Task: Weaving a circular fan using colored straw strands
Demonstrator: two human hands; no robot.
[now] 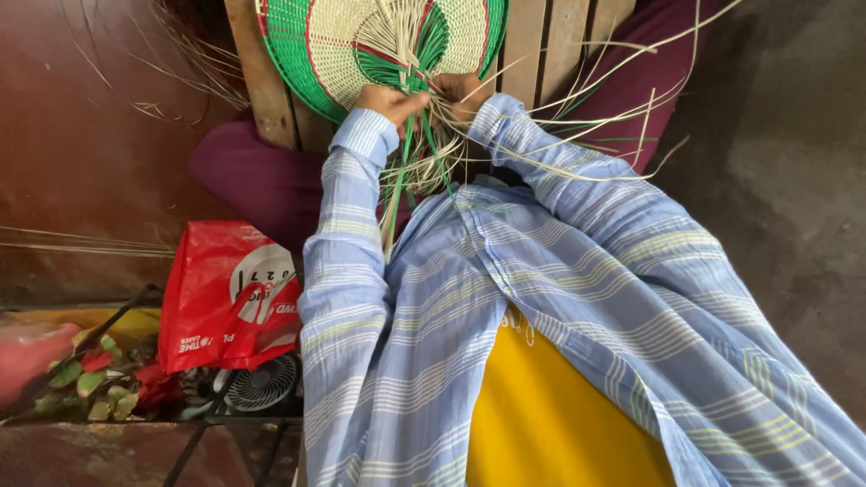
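Pinching green strands [417,113], left hand [390,101] and right hand [458,95] fingers pressed together; woven disc [361,41] above mostly done; loose strips [577,108] left.

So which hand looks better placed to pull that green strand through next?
The left hand, probably: its fingers already pinch the green strand at the woven disc's edge, while the right hand presses the pale strands beside it.

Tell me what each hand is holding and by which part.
Left hand pinches the green strands at the woven disc's lower edge; right hand grips the pale strands beside them.
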